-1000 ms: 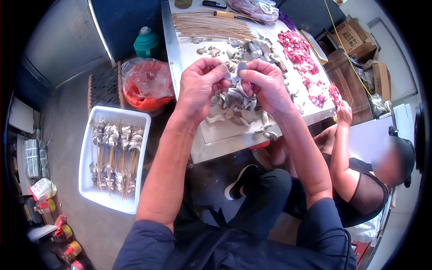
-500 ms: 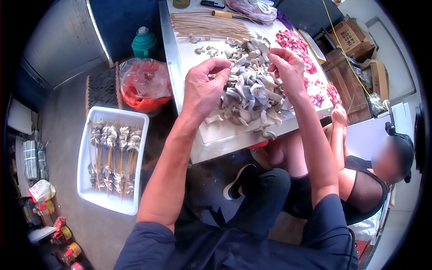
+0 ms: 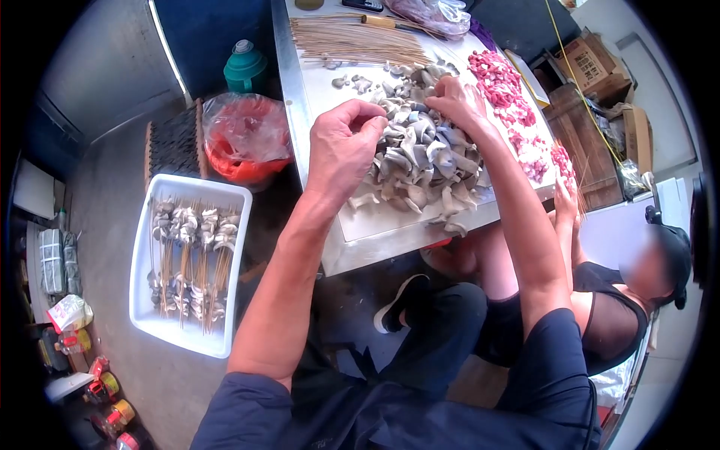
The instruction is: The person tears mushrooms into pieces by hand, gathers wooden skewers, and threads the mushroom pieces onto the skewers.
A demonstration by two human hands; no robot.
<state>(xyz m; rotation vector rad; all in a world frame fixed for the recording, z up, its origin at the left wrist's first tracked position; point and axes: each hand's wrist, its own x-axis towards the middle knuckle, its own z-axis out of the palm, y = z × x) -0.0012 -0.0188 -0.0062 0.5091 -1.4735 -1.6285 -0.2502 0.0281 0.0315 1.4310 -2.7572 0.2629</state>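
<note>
A heap of grey oyster mushrooms (image 3: 420, 161) covers the middle of the white board. At the heap's left side is my left hand (image 3: 346, 142), thumb and forefinger pinched together; what sits between them is too small to make out. My right hand (image 3: 461, 103) reaches into the heap's upper right, its fingers curled down on a mushroom, with the fingertips partly hidden. Thin wooden skewers (image 3: 352, 41) lie in a row along the far side of the board. Pink meat pieces (image 3: 499, 82) are piled to the right of the mushrooms.
On the floor at left, a white tub (image 3: 137, 262) holds several mushroom skewers (image 3: 199, 225). Behind it stand a red bucket with plastic (image 3: 244, 139) and a teal flask (image 3: 244, 67). At right another person (image 3: 600, 315) sits, a hand (image 3: 566, 199) holding skewered meat.
My right hand has moved left and slightly down, from above the heap onto the mushrooms. My left hand stays pinched in about the same place. The whole view has shifted slightly.
</note>
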